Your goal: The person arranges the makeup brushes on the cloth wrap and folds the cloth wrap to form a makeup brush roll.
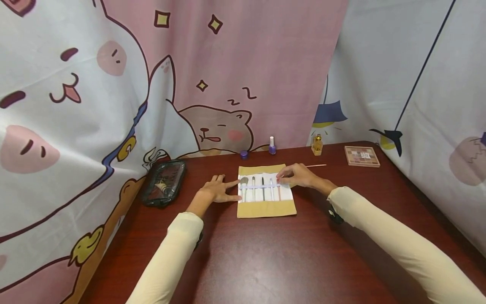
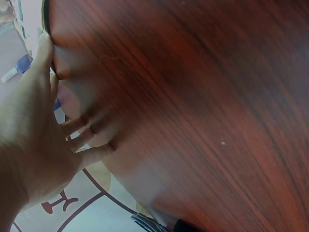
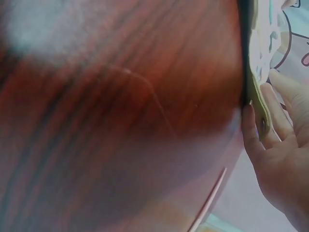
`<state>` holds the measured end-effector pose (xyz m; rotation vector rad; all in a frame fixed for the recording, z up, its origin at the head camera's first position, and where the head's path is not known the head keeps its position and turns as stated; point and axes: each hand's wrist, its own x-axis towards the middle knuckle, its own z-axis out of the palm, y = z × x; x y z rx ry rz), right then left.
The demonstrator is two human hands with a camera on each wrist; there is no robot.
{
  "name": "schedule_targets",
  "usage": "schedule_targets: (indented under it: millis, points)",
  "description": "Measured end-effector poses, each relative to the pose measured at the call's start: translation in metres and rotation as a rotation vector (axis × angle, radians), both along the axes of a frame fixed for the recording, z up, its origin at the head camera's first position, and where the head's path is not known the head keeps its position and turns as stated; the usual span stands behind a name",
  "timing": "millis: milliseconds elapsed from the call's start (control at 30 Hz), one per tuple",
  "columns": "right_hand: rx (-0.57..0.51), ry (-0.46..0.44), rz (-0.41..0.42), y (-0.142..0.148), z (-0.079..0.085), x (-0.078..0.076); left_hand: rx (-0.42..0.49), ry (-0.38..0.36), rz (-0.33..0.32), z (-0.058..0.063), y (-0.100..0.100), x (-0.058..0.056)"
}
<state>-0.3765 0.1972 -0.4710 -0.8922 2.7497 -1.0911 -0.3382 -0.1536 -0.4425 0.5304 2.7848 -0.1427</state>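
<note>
A yellow brush roll (image 1: 265, 209) lies unrolled on the table, its white inside holding several makeup brushes under a strap. My left hand (image 1: 217, 190) rests at the roll's left side with fingers spread, thumb and forefinger touching its edge. In the left wrist view that hand's (image 2: 43, 116) other fingers reach down to the wood. At the right end, my right hand (image 1: 298, 175) pinches the pinkish makeup brush (image 1: 279, 193) near its top. The right wrist view shows this hand (image 3: 285, 140) around the roll's edge (image 3: 260, 108), the brush tip hidden by fingers.
A pink stick (image 1: 317, 165) lies behind my right hand. At the back stand a purple jar (image 1: 244, 155), a purple nail polish bottle (image 1: 272, 147) and a gold bottle (image 1: 317, 147). A palette (image 1: 362, 156) lies at right, a black clear-topped pouch (image 1: 164, 182) at left.
</note>
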Motion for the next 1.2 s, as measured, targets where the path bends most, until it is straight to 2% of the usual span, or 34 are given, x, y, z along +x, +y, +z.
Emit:
schedule_targets:
  millis: [267,633,800,1033,1200]
  points:
    - [-0.017,0.041,-0.022,0.011,0.013,-0.005,0.0,-0.004,0.003,0.002,-0.001,-0.001]
    - [-0.014,0.055,-0.083,0.045,0.016,-0.013,-0.013,-0.016,0.007,-0.003,-0.002,-0.007]
    - [0.044,0.106,-0.157,0.066,0.021,-0.015,0.004,-0.002,-0.007,-0.001,-0.001,-0.003]
    - [0.09,0.091,-0.273,0.096,0.025,-0.022,0.002,0.002,-0.001,0.002,0.0,-0.001]
    - [0.115,0.114,-0.318,0.116,0.022,-0.026,0.002,0.004,0.0,0.002,-0.001,-0.001]
